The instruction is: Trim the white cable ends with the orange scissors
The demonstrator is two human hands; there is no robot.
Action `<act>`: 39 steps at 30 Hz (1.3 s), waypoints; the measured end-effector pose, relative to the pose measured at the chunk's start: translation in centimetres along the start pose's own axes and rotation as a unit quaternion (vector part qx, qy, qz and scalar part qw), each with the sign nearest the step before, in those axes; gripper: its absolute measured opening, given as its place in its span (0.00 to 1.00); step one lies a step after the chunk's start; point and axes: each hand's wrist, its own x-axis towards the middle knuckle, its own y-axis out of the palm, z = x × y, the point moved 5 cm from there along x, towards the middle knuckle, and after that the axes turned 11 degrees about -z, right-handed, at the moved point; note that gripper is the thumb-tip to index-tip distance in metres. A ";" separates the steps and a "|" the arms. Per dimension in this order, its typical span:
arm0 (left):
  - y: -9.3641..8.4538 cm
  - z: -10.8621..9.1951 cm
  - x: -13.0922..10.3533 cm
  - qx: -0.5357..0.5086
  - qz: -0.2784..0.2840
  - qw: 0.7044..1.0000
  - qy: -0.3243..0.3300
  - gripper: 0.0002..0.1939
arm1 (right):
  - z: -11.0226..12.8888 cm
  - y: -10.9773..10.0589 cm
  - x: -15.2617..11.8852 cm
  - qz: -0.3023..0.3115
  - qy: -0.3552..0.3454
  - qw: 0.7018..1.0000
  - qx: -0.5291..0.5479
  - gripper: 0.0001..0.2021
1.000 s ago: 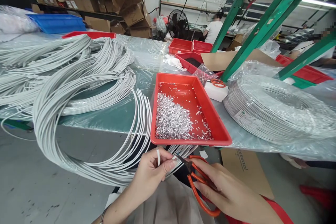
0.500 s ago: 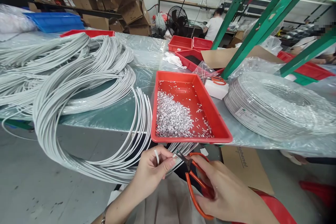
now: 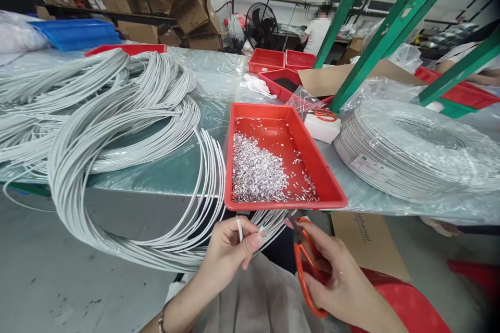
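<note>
A person's two bare hands work just short of the front edge of a table [image 3: 156, 179] covered with clear plastic sheeting, seen from head height; the left hand [image 3: 224, 247] is closed, thumb and index finger pinching the end of a white cable [image 3: 261, 230], while another white strand passes between its fingers; the right hand [image 3: 336, 276] is wrapped around orange-handled scissors [image 3: 300, 270], dark blades pointing up and away, the tips near the tray's front rim, though whether the blades are fully together cannot be told; a gap separates the scissors from the pinched end; beyond the hands, a red tray [image 3: 287, 205] sits at the table's front edge, small shiny metal pieces [image 3: 258, 171] heaped toward its left side and its right side mostly bare floor; on the left, a large bundle of pale cables [image 3: 66, 182] spills over the table edge, sagging in a loop toward the hands, loose ends standing just beside the tray's left wall; to the right, a narrow strip of table runs between the tray and a plastic-wrapped coil [image 3: 375, 166]; behind that strip, a white box [image 3: 322, 131] carries a second orange-handled pair [image 3: 325, 115], near a slanting green post [image 3: 351, 80].
</note>
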 end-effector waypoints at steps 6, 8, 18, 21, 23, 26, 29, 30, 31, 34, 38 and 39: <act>-0.1 -0.1 0.0 0.004 0.007 1.000 -0.012 0.17 | 2.1 0.9 0.3 0.118 -0.052 0.985 -0.112 0.27; 0.0 0.0 -0.1 0.005 0.021 1.000 -0.019 0.17 | 2.4 1.0 0.4 0.151 -0.058 0.978 -0.131 0.26; 0.6 -0.2 -0.3 0.044 0.018 0.998 0.042 0.13 | 0.7 3.1 1.3 0.004 0.128 0.962 0.241 0.13; 0.8 -0.4 -0.5 0.090 0.002 0.992 0.092 0.11 | 1.0 4.1 2.1 -0.017 0.141 0.938 0.315 0.11; 0.9 -0.6 -0.5 0.113 -0.005 0.987 0.117 0.11 | 1.2 4.3 2.3 -0.026 0.144 0.931 0.335 0.12; 0.9 -0.5 -0.3 0.119 0.000 0.985 0.128 0.10 | 1.2 4.2 2.3 -0.040 0.136 0.931 0.336 0.13; 0.9 -0.4 -0.2 0.124 0.004 0.983 0.132 0.10 | 1.0 4.1 2.1 -0.035 0.130 0.935 0.329 0.11; 0.9 -0.4 -0.2 0.127 0.004 0.982 0.136 0.09 | 0.9 4.1 2.1 -0.034 0.127 0.936 0.327 0.10; 0.9 -0.4 -0.2 0.130 0.004 0.982 0.139 0.09 | 0.9 4.0 2.1 -0.035 0.123 0.937 0.324 0.09; 0.9 -0.6 -0.3 0.139 -0.001 0.980 0.146 0.09 | 0.9 3.8 2.1 -0.046 0.106 0.944 0.309 0.06; 0.8 -0.1 -0.2 0.105 -0.018 0.992 0.072 0.06 | 1.3 3.5 2.4 -0.059 0.087 0.952 0.287 0.04; 0.8 0.1 -0.2 0.089 -0.019 0.995 0.045 0.07 | 1.4 3.5 2.4 -0.060 0.083 0.954 0.282 0.04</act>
